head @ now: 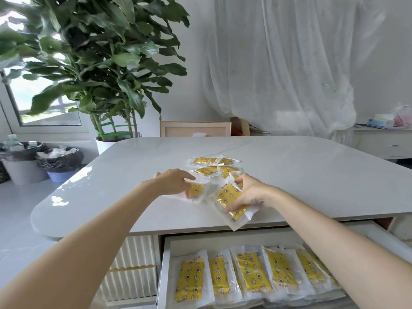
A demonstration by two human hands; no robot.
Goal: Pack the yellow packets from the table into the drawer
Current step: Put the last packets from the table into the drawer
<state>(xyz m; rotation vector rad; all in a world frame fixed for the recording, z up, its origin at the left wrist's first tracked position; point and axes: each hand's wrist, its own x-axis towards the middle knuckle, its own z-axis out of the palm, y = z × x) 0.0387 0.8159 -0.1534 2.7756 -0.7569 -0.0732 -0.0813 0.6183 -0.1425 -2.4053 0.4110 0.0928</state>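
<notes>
Several yellow packets in clear wrappers lie in a loose pile (214, 166) near the middle of the white table (111, 192). My right hand (247, 192) grips one yellow packet (231, 202) that hangs over the table's front edge. My left hand (176, 181) pinches another yellow packet (196, 189) at the pile's near side, still on the tabletop. Below the table's front edge the white drawer (165, 259) stands open. A row of several yellow packets (252, 273) stands in it side by side.
A large potted plant (93, 63) stands behind the table's left corner. Two lined bins (40, 159) sit on the floor at the left. A white sheer curtain (289, 63) hangs at the back, with a low white cabinet (383, 141) at the right.
</notes>
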